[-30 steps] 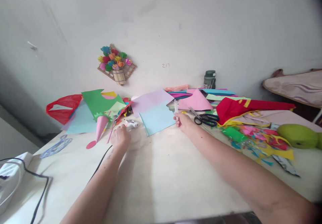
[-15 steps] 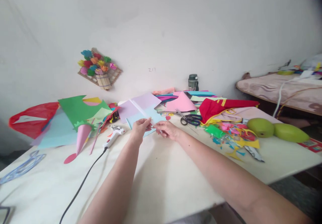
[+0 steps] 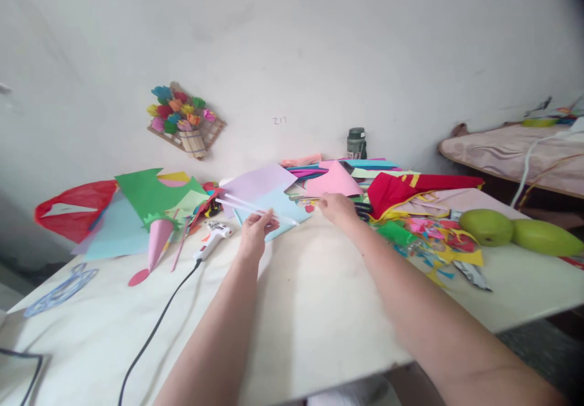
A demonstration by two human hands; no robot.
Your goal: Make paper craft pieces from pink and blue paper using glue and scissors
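My left hand [image 3: 258,228] is closed on thin white sticks [image 3: 237,204], which stick out on both sides of its fingers above a light blue sheet [image 3: 274,202]. Farther right, my right hand [image 3: 336,209] reaches to small items by the pink paper [image 3: 333,181]; its fingertips are blurred, and whatever they touch cannot be made out. Black-handled scissors [image 3: 364,208] lie just beyond it, partly hidden by the hand. Left of my left hand rests a white glue gun [image 3: 212,240] with a black cord.
A pink paper cone [image 3: 159,241] with a green fringe and green sheets [image 3: 146,196] lie at the left. At the right are red cloth [image 3: 396,190], paper scraps [image 3: 438,241] and green mangoes [image 3: 486,226]. A bottle [image 3: 356,144] stands at the back.
My right hand has left my left hand and moved right, to beside the scissors. The white sticks now show as separate lengths in my left hand. The view has shifted slightly.
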